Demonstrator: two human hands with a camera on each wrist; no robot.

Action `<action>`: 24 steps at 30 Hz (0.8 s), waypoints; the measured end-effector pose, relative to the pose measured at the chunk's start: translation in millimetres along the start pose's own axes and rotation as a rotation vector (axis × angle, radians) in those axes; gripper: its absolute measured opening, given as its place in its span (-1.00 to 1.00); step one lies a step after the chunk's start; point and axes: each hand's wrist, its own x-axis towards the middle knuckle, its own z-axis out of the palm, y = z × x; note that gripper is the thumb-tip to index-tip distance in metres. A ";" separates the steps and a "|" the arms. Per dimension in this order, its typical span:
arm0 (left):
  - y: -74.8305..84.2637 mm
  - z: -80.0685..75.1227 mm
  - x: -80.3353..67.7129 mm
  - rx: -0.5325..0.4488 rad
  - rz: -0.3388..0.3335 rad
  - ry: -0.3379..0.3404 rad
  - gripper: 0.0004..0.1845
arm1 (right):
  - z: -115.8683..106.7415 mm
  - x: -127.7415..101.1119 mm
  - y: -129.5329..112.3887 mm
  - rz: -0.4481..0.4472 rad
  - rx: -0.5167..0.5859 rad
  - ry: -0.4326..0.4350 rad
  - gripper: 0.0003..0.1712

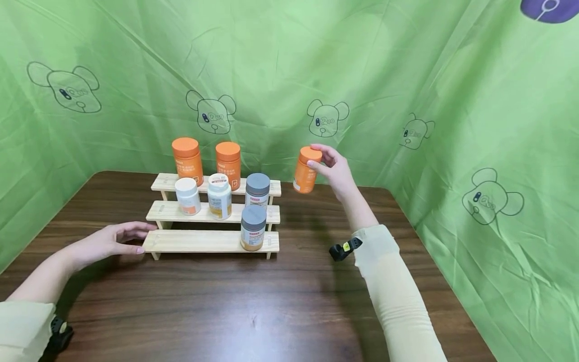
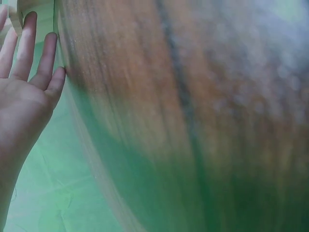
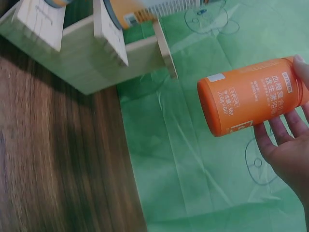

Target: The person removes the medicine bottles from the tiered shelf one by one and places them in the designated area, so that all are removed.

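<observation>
My right hand (image 1: 335,173) grips an orange supplement bottle (image 1: 305,173) around its lid end and holds it up, right of a three-tier wooden display rack (image 1: 194,242). In the right wrist view, the bottle (image 3: 251,99) shows white print, with the thumb and fingers of the hand (image 3: 292,154) on opposite sides. My left hand (image 1: 101,245) touches the left end of the rack's lowest shelf. Seen in the left wrist view, the fingers of this hand (image 2: 24,99) are extended, their tips near the wood (image 2: 17,14).
Two orange bottles (image 1: 187,162) stand on the top shelf. The middle shelf holds a small white bottle (image 1: 187,197), a taller white bottle (image 1: 219,197) and a grey-lidded jar (image 1: 257,188). Another grey-lidded jar (image 1: 253,229) stands on the bottom shelf. Green cloth (image 1: 280,60) surrounds the brown table (image 1: 203,306).
</observation>
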 end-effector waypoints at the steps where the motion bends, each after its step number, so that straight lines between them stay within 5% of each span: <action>1: -0.5 0.4 -0.1 0.005 0.004 0.001 -0.43 | -2.3 -0.5 1.5 0.000 0.001 -0.002 -0.46; 24: 0.7 2.8 1.2 -0.002 0.002 -0.012 -0.39 | -33.4 -8.4 38.8 0.067 -0.028 0.031 -0.43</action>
